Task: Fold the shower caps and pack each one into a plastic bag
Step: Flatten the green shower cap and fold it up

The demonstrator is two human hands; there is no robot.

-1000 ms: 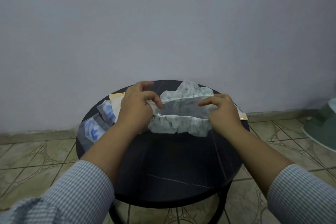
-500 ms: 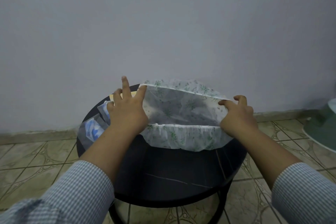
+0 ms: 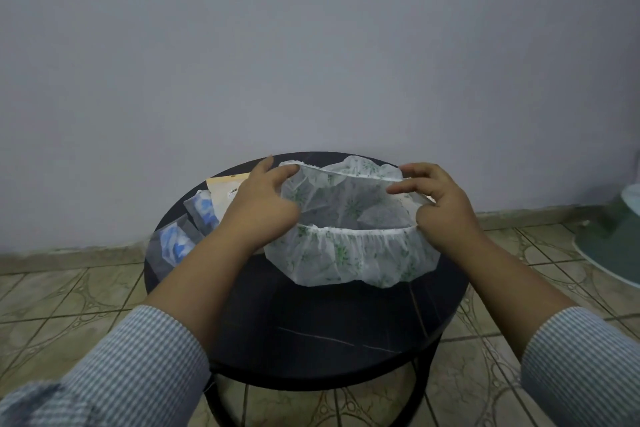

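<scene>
The shower cap (image 3: pixel 349 253) is now getting stretched wide open between the left hand (image 3: pixel 263 204) and right hand (image 3: pixel 440 208), both grips pinching its elastic rim just above the desk (image 3: pixel 311 333), so folding's only really starting.

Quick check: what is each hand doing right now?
Left hand: grips the white green-printed shower cap at its elastic rim.
Right hand: grips the same cap's rim.

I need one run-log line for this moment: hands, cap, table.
left hand: grips cap rim | right hand: grips cap rim | shower cap: stretched open, unfolded | packed bags: on table, left side
</scene>
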